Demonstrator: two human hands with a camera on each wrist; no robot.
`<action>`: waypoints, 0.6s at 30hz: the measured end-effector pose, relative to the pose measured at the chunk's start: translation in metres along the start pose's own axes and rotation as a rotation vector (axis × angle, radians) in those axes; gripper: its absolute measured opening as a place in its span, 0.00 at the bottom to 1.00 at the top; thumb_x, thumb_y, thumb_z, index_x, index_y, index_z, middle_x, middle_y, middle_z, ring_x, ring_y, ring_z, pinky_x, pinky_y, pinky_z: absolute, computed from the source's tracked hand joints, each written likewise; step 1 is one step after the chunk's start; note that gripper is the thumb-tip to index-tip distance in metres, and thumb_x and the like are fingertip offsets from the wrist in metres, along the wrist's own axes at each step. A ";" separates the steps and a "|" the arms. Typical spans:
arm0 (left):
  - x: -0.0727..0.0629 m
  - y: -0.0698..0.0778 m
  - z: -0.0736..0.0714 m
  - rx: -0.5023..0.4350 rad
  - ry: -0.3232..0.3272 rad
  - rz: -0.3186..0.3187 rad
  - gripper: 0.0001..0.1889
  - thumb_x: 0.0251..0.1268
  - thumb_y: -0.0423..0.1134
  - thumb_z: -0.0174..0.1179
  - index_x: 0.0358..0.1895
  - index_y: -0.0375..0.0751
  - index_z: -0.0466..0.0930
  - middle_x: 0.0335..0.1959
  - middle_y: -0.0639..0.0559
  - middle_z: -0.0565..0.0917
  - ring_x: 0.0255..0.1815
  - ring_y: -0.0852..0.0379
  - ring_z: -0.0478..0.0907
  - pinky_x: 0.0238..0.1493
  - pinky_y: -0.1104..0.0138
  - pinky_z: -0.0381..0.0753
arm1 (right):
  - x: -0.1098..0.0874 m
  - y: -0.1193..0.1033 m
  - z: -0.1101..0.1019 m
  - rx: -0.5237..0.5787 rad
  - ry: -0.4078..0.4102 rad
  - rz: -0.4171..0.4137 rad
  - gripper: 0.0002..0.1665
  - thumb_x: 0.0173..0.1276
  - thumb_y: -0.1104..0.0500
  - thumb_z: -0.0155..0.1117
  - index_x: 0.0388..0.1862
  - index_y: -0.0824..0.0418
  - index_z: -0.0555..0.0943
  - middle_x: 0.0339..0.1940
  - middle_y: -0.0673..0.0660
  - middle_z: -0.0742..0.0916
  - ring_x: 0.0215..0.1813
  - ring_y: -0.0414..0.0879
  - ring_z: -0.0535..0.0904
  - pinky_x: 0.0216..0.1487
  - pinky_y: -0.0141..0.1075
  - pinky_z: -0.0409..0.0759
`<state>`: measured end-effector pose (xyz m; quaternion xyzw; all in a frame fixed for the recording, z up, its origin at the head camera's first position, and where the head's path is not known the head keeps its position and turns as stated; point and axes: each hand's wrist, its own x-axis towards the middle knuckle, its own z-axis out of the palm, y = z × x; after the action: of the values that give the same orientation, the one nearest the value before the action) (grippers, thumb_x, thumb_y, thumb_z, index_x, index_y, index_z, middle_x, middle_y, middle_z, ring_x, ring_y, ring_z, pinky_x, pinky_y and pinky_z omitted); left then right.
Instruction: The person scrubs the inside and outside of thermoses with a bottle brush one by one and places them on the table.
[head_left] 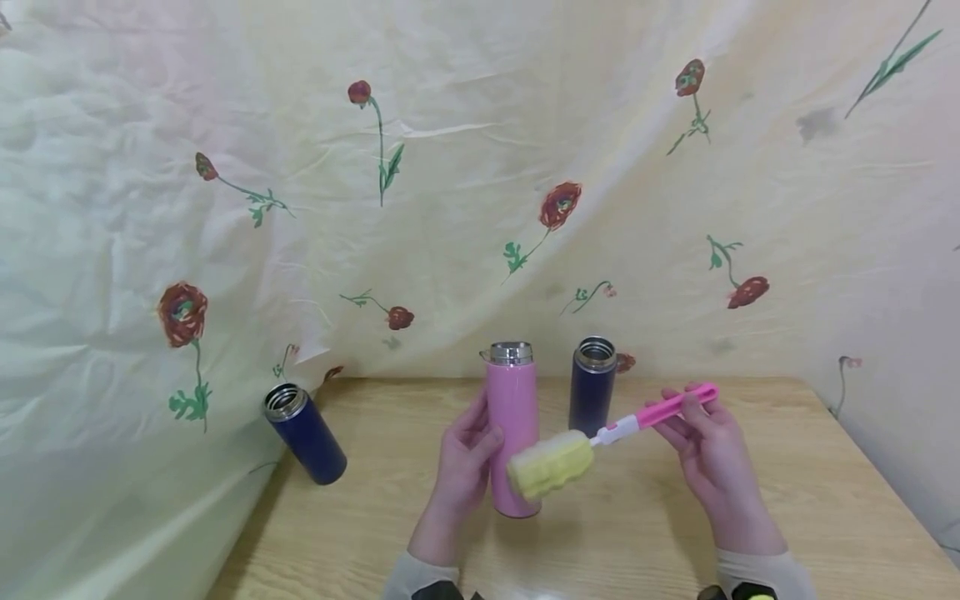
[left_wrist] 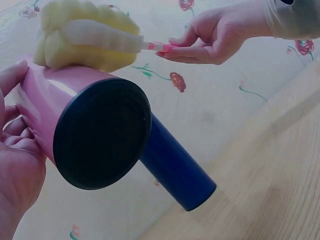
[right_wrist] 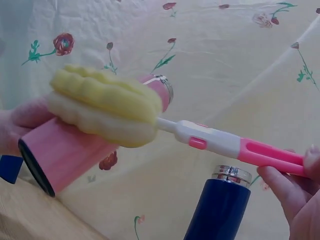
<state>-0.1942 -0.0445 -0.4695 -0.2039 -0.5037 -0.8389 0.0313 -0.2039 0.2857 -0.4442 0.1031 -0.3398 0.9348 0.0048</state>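
My left hand [head_left: 467,458] grips a pink bottle [head_left: 513,417] around its side; its steel mouth [head_left: 512,353] is uncapped and points up. The dark base [left_wrist: 102,135] faces the left wrist view, lifted off the table. Between thumb and fingers, my right hand [head_left: 708,446] pinches the pink handle [right_wrist: 272,156] of a bottle brush. The brush's yellow and white sponge head [head_left: 553,464] lies across the lower side of the pink bottle in the head view. In the left wrist view the sponge seems to touch the bottle's wall.
A dark blue bottle [head_left: 592,383] without a lid stands behind, between the hands. Another open dark blue bottle [head_left: 306,435] is at the left of the wooden table [head_left: 390,467]. A flowered cloth [head_left: 450,167] hangs behind the table and down its left side.
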 end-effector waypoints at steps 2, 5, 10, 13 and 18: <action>-0.001 -0.001 -0.001 0.008 -0.013 -0.007 0.38 0.73 0.33 0.67 0.83 0.41 0.63 0.80 0.43 0.71 0.75 0.48 0.75 0.76 0.55 0.73 | 0.000 0.000 0.001 0.042 0.014 0.000 0.04 0.87 0.65 0.48 0.53 0.64 0.71 0.49 0.62 0.89 0.53 0.57 0.91 0.58 0.44 0.87; -0.002 -0.002 -0.003 0.011 -0.021 -0.008 0.38 0.72 0.30 0.66 0.82 0.40 0.64 0.78 0.44 0.74 0.72 0.48 0.78 0.73 0.55 0.76 | 0.001 0.001 0.004 0.102 0.040 0.003 0.04 0.87 0.64 0.49 0.53 0.64 0.70 0.49 0.62 0.88 0.53 0.56 0.91 0.59 0.44 0.86; -0.001 -0.003 -0.006 0.006 -0.032 0.009 0.37 0.70 0.30 0.67 0.81 0.39 0.66 0.75 0.46 0.77 0.71 0.48 0.79 0.72 0.56 0.78 | 0.000 0.002 0.009 0.228 0.114 0.010 0.04 0.86 0.63 0.50 0.53 0.62 0.71 0.50 0.61 0.85 0.54 0.56 0.90 0.61 0.44 0.85; -0.001 -0.003 -0.005 0.004 -0.052 0.007 0.38 0.70 0.31 0.68 0.81 0.37 0.64 0.76 0.45 0.76 0.72 0.48 0.78 0.72 0.55 0.77 | -0.003 0.002 0.012 0.331 0.173 0.025 0.04 0.85 0.63 0.53 0.53 0.61 0.71 0.50 0.61 0.85 0.54 0.58 0.90 0.62 0.44 0.84; -0.004 -0.003 -0.002 0.035 -0.034 -0.027 0.43 0.64 0.28 0.68 0.82 0.31 0.60 0.78 0.37 0.72 0.72 0.48 0.78 0.72 0.55 0.77 | -0.007 0.007 0.015 0.392 0.232 0.027 0.06 0.83 0.63 0.55 0.53 0.60 0.69 0.50 0.60 0.85 0.53 0.60 0.91 0.65 0.44 0.82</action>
<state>-0.1921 -0.0459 -0.4740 -0.2105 -0.5217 -0.8266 0.0149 -0.1949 0.2711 -0.4383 -0.0106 -0.1500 0.9886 0.0111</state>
